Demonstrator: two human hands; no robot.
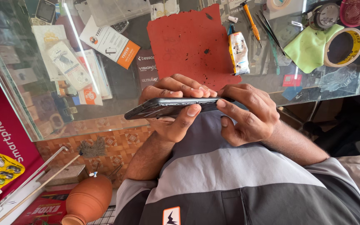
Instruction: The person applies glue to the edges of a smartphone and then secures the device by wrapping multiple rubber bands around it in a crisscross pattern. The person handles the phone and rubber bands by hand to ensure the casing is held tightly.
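you hold a dark phone (pixel 169 108) edge-on above your lap, just off the near edge of the glass table (pixel 117 89). your left hand (pixel 173 110) wraps it, fingers (pixel 188 87) curled over its top; your right hand (pixel 248 112) pinches its right end. a red mat (pixel 184 39) lies on the table beyond, a tube (pixel 239 52) beside it.

The left hand (pixel 171 110) is cupped, palm toward the camera, with its fingers (pixel 188 88) curled over the far side and the thumb (pixel 186 116) pressed on the near side. The right hand (pixel 246 112) meets it fingertip to fingertip, index finger stretched straight, the others bent under. Both forearms are bare and angle inward from the body, wrists slightly bent.
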